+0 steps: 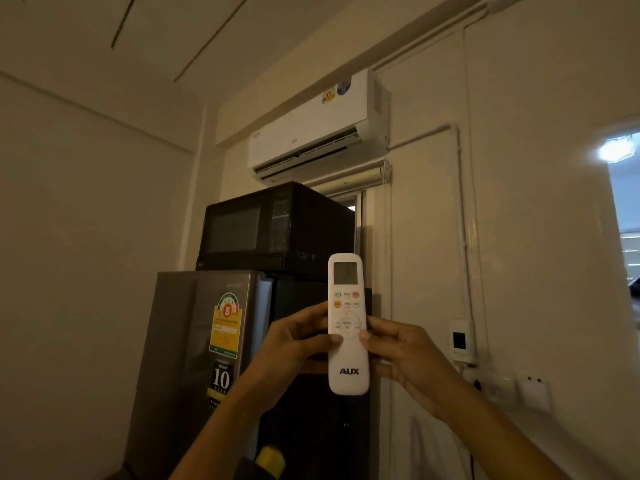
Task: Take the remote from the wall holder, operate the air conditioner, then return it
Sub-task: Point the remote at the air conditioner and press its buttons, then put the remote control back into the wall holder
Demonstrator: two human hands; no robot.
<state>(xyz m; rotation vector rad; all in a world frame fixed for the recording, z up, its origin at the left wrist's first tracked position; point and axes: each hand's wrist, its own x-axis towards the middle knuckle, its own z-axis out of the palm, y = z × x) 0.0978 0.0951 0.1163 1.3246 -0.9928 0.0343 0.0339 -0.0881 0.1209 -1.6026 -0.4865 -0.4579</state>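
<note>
Both hands gripping the remote, aimed up at the air conditioner.

Left hand (294,344) and right hand (405,355) close on opposite edges of the remote (347,323), which stands upright between them with its screen on top; both thumbs rest on the lower edge of the round button pad. Air conditioner (311,129) is mounted high on the wall, above and well apart from the remote, its bottom flap apparently open. Microwave (273,226) sits on the fridge (201,341), behind the hands. Step judged: operating, remote already out of its holder. Next move calls for a thumb press with the remote's top pointed at the unit, then the return; which wall fitting is the holder, cannot tell.
</note>
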